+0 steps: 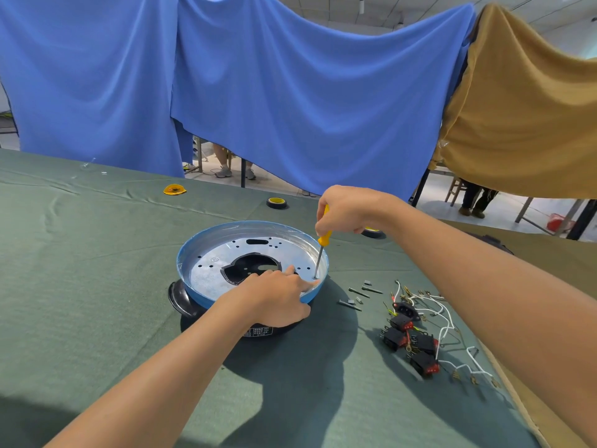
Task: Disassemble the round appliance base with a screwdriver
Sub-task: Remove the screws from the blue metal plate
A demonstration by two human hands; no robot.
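Blue drapes (290, 108) and 1 tan drape (523, 118) hung beyond the desk's far edge. Desk (97, 286) covered in green cloth.

Base (210, 270) near desk centre: blue rim, silver plate inside with a dark central cut-out, black handle on its left side.

Left hand (274, 299) laid over the near-right rim, fingers mostly straight, index tip on the plate just beside the screwdriver tip; nothing gripped. Right hand (349, 210) above the right rim, fingers curled round the yellow handle of the screwdriver (324, 238). Shaft near upright, tip down on the plate at its right edge.

About 4 black-and-red switches (410, 337) with white wires (449, 328) toward the desk's right edge. Several loose screws (358, 292) between base and switches.

1 tape roll (277, 203) beyond the base toward the far edge; 1 more (373, 233) partly hidden behind the right hand. Small yellow piece (174, 189) near the far edge, left of the tape.
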